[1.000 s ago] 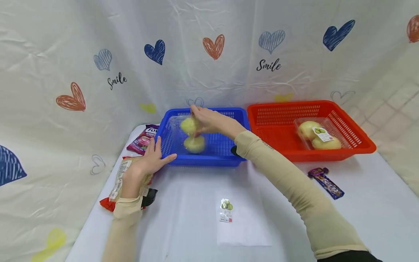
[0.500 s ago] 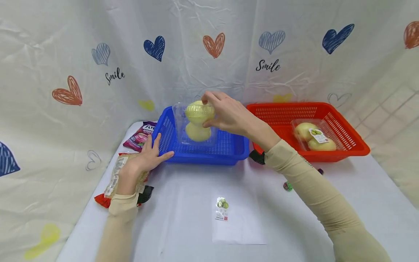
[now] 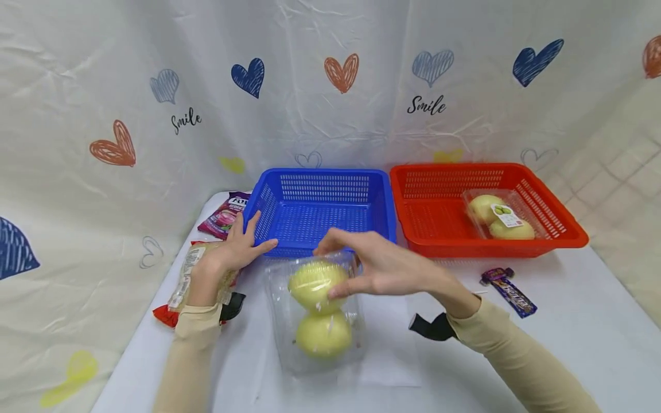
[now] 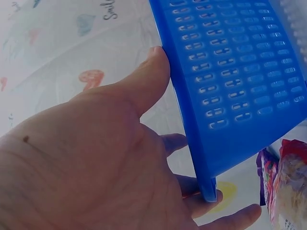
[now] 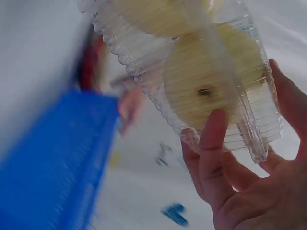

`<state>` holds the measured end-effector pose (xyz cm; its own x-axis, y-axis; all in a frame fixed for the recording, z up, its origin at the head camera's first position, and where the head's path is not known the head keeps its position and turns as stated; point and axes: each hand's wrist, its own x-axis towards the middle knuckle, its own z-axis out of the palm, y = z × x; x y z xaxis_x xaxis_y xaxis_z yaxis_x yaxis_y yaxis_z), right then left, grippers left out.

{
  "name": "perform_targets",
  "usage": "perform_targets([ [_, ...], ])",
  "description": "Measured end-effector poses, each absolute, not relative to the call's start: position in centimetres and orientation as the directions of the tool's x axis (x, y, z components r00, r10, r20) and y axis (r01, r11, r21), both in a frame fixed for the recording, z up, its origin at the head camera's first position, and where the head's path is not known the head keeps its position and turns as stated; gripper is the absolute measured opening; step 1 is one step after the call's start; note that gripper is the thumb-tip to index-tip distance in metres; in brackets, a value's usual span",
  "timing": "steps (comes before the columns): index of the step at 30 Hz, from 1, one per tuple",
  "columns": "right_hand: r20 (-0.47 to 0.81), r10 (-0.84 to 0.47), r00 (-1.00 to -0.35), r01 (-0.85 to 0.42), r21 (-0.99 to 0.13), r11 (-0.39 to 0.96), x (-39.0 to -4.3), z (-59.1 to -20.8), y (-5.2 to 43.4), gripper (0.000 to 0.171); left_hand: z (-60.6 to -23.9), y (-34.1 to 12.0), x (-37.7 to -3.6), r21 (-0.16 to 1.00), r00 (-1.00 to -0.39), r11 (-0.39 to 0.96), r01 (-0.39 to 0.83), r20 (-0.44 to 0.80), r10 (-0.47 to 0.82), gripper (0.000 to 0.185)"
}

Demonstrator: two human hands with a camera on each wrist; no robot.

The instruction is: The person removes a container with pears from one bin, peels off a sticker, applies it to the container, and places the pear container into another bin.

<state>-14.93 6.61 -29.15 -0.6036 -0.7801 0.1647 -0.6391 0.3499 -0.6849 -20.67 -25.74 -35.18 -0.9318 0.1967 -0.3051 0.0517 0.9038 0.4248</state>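
Observation:
My right hand (image 3: 392, 267) grips a clear plastic fruit box (image 3: 289, 338) by its far end, fingers and thumb around it. Two round, pale yellow-green fruits (image 3: 323, 334) show inside. The box is held in front of the blue basket (image 3: 322, 251), over the near part of the table. In the right wrist view, fingers press the ribbed plastic at one end of the box (image 5: 175, 115). My left hand (image 3: 227, 258), fingers spread, touches the front left corner of the basket. The left wrist view has the thumb and fingertips at the rim of this blue basket (image 4: 192, 139).
A red basket (image 3: 496, 250) beside the blue one holds another box of two fruits (image 3: 511, 229) with a label. A purple snack bag (image 3: 222, 215) and a beige packet (image 3: 186, 278) lie at left. A purple-wrapped bar (image 3: 518, 298) lies right. White paper (image 3: 395, 367) is partly covered.
My right hand has lifted the fruit box out of the blue basket and brought it toward me, over the white paper. The left hand has stayed at the basket's corner.

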Motion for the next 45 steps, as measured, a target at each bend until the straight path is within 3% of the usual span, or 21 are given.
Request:
perform_targets([
  [3,0.066,-0.799,-0.597,-0.518,-0.792,0.322,-14.1,-32.2,6.4,0.040,-35.3,-25.5,-20.8,0.423,-0.933,0.905,0.051,-0.304,0.195,0.095],
  [7,-0.005,-0.789,-0.615,-0.416,-0.848,0.330,-14.0,-35.5,6.0,0.029,-35.3,-25.3,-21.1,0.414,-0.937,0.909,0.048,-0.298,0.185,0.095],
  [13,-0.087,-0.783,-0.615,-0.394,-0.827,0.401,-14.9,-38.5,6.2,0.027,-34.6,-24.4,-21.5,0.387,-0.953,0.919,0.072,-0.245,0.178,0.093],
  [17,-0.079,-0.767,-0.637,-0.476,-0.743,0.471,-15.8,-39.4,7.4,0.029,-33.0,-22.7,-21.2,0.365,-0.958,0.908,0.208,-0.114,0.265,0.077],
  [21,-0.050,-0.763,-0.645,-0.573,-0.629,0.525,-16.7,-39.2,9.9,0.031,-30.8,-20.7,-19.9,0.451,-0.863,0.791,0.412,-0.086,0.498,0.052],
  [24,-0.082,-0.758,-0.647,-0.615,-0.530,0.583,-17.0,-38.6,11.2,0.034,-29.7,-19.3,-19.0,0.498,-0.744,0.741,0.450,-0.249,0.619,0.044],
  [29,-0.069,-0.745,-0.664,-0.672,-0.382,0.634,-16.7,-39.5,9.9,0.046,-30.6,-17.6,-19.3,0.399,-0.610,0.807,0.436,-0.528,0.591,0.046],
  [32,-0.042,-0.750,-0.660,-0.701,-0.324,0.635,-15.9,-41.1,8.7,0.047,-32.2,-17.8,-19.2,0.432,-0.551,0.805,0.407,-0.587,0.593,0.042],
  [35,-0.082,-0.752,-0.653,-0.693,-0.335,0.638,-14.7,-42.6,8.0,0.045,-33.8,-18.4,-18.4,0.510,-0.491,0.784,0.353,-0.612,0.619,0.037],
  [45,-0.138,-0.732,-0.667,-0.635,-0.408,0.656,-13.8,-43.1,7.7,0.044,-35.0,-18.6,-17.6,0.552,-0.504,0.783,0.286,-0.609,0.613,0.031],
])
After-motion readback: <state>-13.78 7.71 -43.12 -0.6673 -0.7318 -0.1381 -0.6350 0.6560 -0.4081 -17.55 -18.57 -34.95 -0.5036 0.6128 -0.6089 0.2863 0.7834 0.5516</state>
